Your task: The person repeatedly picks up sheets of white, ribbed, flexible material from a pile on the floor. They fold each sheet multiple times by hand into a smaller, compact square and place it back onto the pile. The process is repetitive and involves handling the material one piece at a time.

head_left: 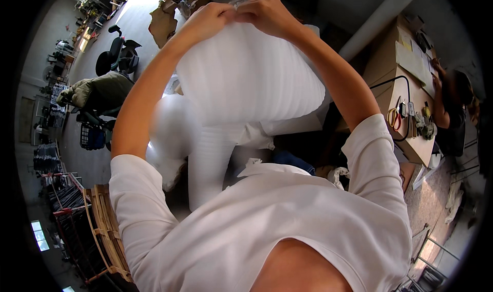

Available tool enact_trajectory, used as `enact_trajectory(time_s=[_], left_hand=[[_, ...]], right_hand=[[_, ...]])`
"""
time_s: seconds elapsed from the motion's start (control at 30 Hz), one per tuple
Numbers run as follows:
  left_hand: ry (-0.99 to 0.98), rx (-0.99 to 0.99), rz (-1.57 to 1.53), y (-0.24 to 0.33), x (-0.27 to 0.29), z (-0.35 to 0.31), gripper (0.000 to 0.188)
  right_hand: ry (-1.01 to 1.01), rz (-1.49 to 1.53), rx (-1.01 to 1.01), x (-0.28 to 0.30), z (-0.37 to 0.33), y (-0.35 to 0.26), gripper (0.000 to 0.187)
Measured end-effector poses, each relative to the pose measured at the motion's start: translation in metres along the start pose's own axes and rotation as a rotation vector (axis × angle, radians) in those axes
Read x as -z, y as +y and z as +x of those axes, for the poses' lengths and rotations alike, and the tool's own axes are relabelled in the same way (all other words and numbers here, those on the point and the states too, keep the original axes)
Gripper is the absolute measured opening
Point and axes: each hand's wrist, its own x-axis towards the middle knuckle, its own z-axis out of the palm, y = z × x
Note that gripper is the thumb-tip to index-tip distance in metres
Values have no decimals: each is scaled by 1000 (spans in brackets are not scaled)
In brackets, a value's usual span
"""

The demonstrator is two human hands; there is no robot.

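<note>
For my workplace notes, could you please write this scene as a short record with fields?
Left hand: curled at the far edge of the white sheet; exact grip unclear
Right hand: beside the left hand, also curled; exact grip unclear
Sheet state: ribbed, below the hands, partly blurred
Right side: table with red-handled scissors on it; another person beside it
Left side: olive-green cloth, dark basket
</note>
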Motion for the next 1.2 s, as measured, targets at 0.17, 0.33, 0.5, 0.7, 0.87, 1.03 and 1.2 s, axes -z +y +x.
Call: enact_trajectory(time_s=[0.17,0.33,0.5,0.7,0.87,1.03,1.2], left_hand=[[214,73,-23,-56,7,-1,27],[501,407,660,-231,100,-80,31],[713,745,751,-310,175,-207,36],[326,428,489,-239,103,-127,28],[33,174,-100,-94,-31,-51,25],[-273,226,-217,-18,-76,-44,17],[-252,100,-380,-28,-84,-52,19]], right_hand=[[276,-101,258,10,-16,-39,8],[-318,225,130,24,-120,-52,10],[-792,213,-465,74,-250,8,9],[-394,188,-143,64,-131,8,14],[-138,269,78,-3,-58,-33,5],[-74,350,186,-29,-34,-75,7],[-41,406,179,-25,-41,-87,11]])
